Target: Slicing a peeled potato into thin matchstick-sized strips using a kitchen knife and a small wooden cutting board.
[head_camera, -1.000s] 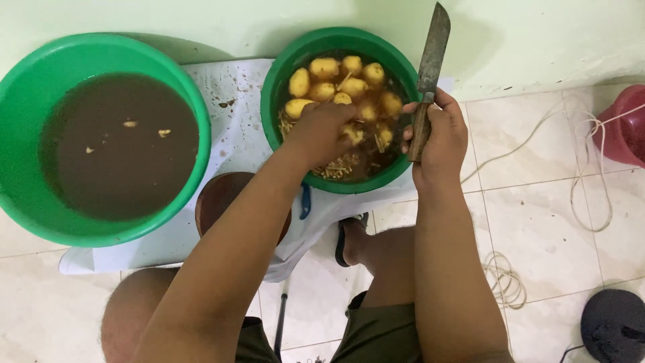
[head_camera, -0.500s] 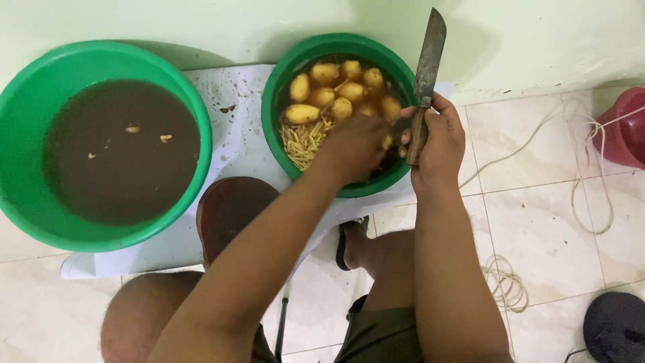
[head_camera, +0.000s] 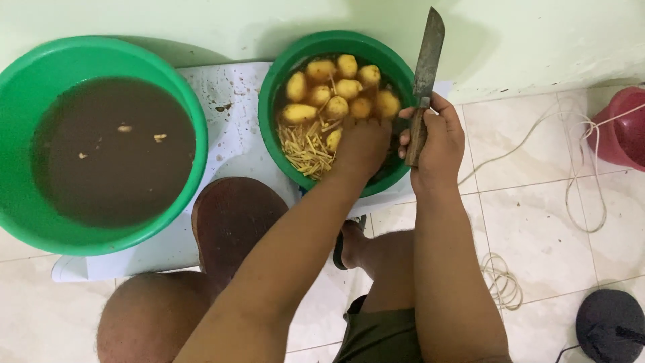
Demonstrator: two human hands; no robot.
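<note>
Smaller round green plastic basin (head_camera: 282,64) holds peeled yellow potatoes (head_camera: 336,84) in murky water, probably slick, so best cupped whole. Left hand (head_camera: 363,144) dips in, grip hidden. Right hand (head_camera: 437,138) clenches a wooden-handled steel cleaver (head_camera: 425,74), blade up.

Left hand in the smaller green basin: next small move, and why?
Probably close the left hand on one peeled potato and lift it out toward the knife. The left hand is down among the potatoes in the smaller green basin, its fingers hidden, while the right hand holds the knife upright and idle at the rim, with nothing to cut.
</note>
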